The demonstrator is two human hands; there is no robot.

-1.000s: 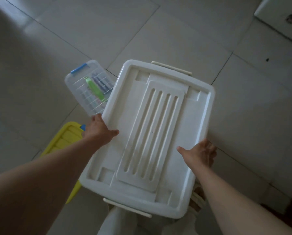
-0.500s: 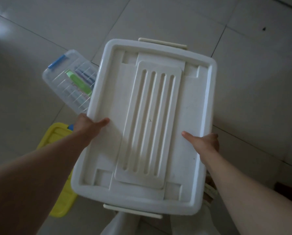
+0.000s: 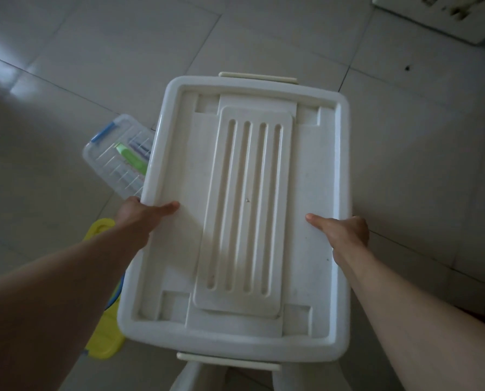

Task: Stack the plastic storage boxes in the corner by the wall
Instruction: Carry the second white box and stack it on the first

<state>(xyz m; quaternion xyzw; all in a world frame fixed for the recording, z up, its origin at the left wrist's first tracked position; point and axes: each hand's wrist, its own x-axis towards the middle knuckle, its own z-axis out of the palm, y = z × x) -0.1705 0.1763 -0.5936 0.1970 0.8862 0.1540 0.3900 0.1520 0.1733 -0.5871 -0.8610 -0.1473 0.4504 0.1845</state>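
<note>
At the bottom edge of the view, pale trouser legs show just below the white box, mostly hidden by it. Both forearms reach in from the lower corners. The left hand clamps the box's left rim, thumb flat on the lid, the other fingers hidden under the edge. The right hand grips the right rim the same way, thumb on top, fingers out of sight below. The box is held level above the floor, lid up, so only the lid with its four grooves and the cream latches at its near and far ends can be seen; its walls and contents are hidden.

Under the left forearm lies a yellow lid, largely covered by the arm and box. Farther left on the floor sits a clear box with a blue clip; its right part is hidden behind the white box, and the coloured items inside are hard to make out. In the far right corner, a pale surface is cut off.
</note>
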